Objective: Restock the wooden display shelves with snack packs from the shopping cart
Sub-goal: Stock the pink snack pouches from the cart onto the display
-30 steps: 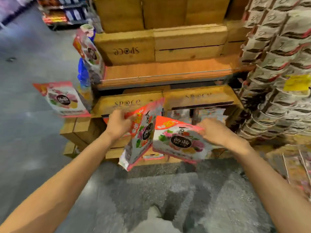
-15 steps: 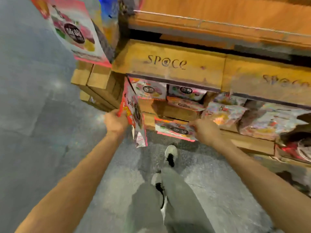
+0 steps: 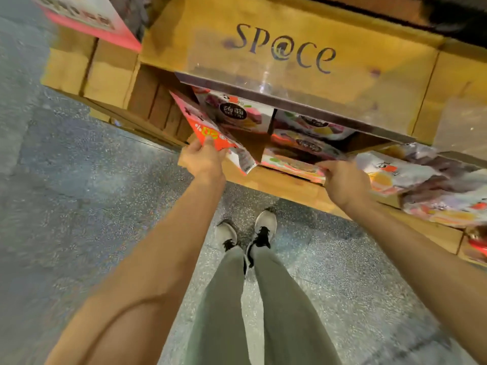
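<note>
My left hand (image 3: pixel 203 159) grips a red-and-white snack pack (image 3: pixel 210 130) by its lower corner, tilted on edge at the mouth of the low wooden shelf (image 3: pixel 276 180). My right hand (image 3: pixel 342 181) holds the front edge of another pink-and-white snack pack (image 3: pixel 290 163) lying flat on that shelf. Behind them, several similar packs (image 3: pixel 237 114) are stacked under the wooden board marked "sp@ce" (image 3: pixel 284 48). The shopping cart is out of view.
More snack packs (image 3: pixel 427 185) lie on the shelf to the right. A pack (image 3: pixel 87 19) hangs at the top left beside wooden crates (image 3: pixel 89 72). My legs and grey shoes (image 3: pixel 245 233) stand on the speckled floor just before the shelf.
The view has dropped closer to the low shelf. Both hands have pushed their packs forward into the shelf opening; the right pack now lies flat on the shelf.
</note>
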A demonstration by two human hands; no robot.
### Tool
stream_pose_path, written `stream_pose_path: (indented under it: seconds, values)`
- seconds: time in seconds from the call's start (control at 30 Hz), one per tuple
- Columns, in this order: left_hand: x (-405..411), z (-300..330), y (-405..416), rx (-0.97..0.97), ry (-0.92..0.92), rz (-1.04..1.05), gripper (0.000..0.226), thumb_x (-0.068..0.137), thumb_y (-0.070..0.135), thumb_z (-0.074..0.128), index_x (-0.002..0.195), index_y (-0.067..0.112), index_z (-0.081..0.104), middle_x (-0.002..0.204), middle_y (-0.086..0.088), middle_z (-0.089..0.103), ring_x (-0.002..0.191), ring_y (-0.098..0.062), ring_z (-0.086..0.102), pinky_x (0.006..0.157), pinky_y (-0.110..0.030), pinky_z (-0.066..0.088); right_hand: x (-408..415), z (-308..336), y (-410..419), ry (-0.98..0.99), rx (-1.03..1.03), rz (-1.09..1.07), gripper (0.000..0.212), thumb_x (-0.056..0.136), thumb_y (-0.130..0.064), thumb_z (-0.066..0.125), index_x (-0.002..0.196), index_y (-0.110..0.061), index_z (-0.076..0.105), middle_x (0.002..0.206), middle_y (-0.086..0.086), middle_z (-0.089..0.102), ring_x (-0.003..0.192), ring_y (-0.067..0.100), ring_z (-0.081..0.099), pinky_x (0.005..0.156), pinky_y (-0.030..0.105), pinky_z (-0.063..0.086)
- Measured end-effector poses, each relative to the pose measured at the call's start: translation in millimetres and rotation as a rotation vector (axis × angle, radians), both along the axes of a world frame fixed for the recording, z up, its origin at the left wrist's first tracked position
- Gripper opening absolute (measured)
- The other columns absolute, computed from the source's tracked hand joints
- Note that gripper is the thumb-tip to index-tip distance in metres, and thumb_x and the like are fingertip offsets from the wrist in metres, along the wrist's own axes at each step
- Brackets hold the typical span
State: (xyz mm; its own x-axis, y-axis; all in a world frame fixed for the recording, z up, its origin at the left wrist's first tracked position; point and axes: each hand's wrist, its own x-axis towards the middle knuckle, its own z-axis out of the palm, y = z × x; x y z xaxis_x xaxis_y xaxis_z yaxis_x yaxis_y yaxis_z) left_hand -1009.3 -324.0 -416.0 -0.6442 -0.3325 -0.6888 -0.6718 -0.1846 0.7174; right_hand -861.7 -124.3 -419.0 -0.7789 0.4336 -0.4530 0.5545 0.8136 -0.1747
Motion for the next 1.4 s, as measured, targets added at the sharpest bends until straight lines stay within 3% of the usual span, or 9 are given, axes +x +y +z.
stream_pose_path:
  seconds: [0.13,0.27,0.43,0.53,0.67,0.77,0.9,1.07,1.4]
  values:
    - [-2.6,-26.6,18.3,0.223,-0.071,0.013,0.026,0.095,0.002,0.051,0.121,-0.004,0.052,0.093,-0.010,0.062,0.082,-0.021,0.063,0.059,-0.024,0.057,-5.6,-23.3,5.8,-0.037,-0.013,-0.162,0.020,0.092,-0.018,0.051,0.093,-0.018,0.071,0.090,0.018,0.069,0.087,0.040,0.061,0.070,0.038,0.046]
    - [15.6,-56.5,31.6,0.046,-0.176,-0.314,0.028,0.089,-0.005,0.055,0.116,-0.001,0.055,0.100,-0.015,0.061,0.090,-0.026,0.061,0.072,-0.035,0.060,-5.9,-24.4,6.8,-0.018,-0.040,-0.259,0.021,0.090,-0.023,0.051,0.093,-0.019,0.071,0.095,0.018,0.069,0.098,0.040,0.058,0.082,0.043,0.044]
    - [20.3,-54.3,42.5,-0.096,-0.162,-0.565,0.033,0.087,0.000,0.058,0.115,0.017,0.054,0.079,-0.004,0.061,0.089,-0.026,0.065,0.085,-0.042,0.056,25.4,-27.6,-27.7,0.149,-0.045,-0.593,0.059,0.086,-0.036,0.057,0.139,-0.013,0.041,0.145,0.020,0.036,0.137,0.035,0.029,0.113,0.049,0.025]
    - [-0.4,-48.5,47.5,-0.082,-0.251,-0.591,0.037,0.084,0.016,0.058,0.119,0.014,0.050,0.094,-0.008,0.060,0.091,-0.028,0.066,0.074,-0.047,0.059,39.3,-17.5,-51.7,0.424,-0.536,-1.224,0.082,0.083,-0.034,0.065,0.148,-0.017,0.019,0.154,0.008,0.023,0.141,0.025,0.028,0.115,0.049,0.025]
    - [-27.3,-44.1,48.8,-0.031,-0.448,-0.612,0.016,0.090,0.018,0.046,0.102,0.009,0.051,0.096,-0.012,0.052,0.085,-0.033,0.064,0.068,-0.051,0.058,32.1,-8.3,-57.1,0.488,-1.373,-1.818,0.060,0.090,-0.033,0.059,0.139,-0.018,0.029,0.137,0.019,0.043,0.114,0.032,0.059,0.099,0.049,0.047]
    - [-41.0,-50.9,44.4,-0.043,-0.409,-0.617,0.024,0.091,-0.002,0.031,0.091,0.007,0.053,0.086,-0.013,0.056,0.070,-0.026,0.059,0.041,-0.039,0.054,12.2,-17.6,-50.8,0.494,-1.549,-1.866,0.067,0.089,-0.029,0.062,0.143,-0.023,0.023,0.135,0.026,0.043,0.104,0.039,0.064,0.092,0.051,0.051]
    - [-48.7,-72.8,34.8,-0.006,-0.305,-0.482,0.041,0.087,-0.006,0.034,0.124,0.005,0.050,0.110,-0.021,0.064,0.085,-0.034,0.064,0.060,-0.050,0.056,-17.3,-26.0,-32.0,0.539,-1.575,-1.840,0.046,0.087,-0.015,0.058,0.129,-0.019,0.040,0.129,0.025,0.049,0.097,0.040,0.067,0.088,0.051,0.053]
    - [-55.7,-66.5,34.3,0.012,-0.177,-0.347,0.034,0.090,-0.010,0.035,0.119,0.005,0.044,0.102,-0.018,0.060,0.082,-0.029,0.058,0.062,-0.042,0.056,-36.4,-33.8,-11.4,0.409,-1.577,-1.762,0.046,0.090,-0.032,0.056,0.131,-0.014,0.044,0.123,0.024,0.054,0.097,0.038,0.067,0.087,0.051,0.054]
    - [-65.4,-63.8,34.9,0.214,-0.175,-0.186,0.031,0.095,-0.009,0.036,0.122,-0.001,0.048,0.094,-0.021,0.063,0.064,-0.027,0.065,0.048,-0.034,0.057,-42.6,-33.0,-3.3,0.616,-1.670,-1.856,0.028,0.095,0.009,0.033,0.117,0.006,0.050,0.110,0.030,0.061,0.102,0.040,0.062,0.085,0.050,0.054]
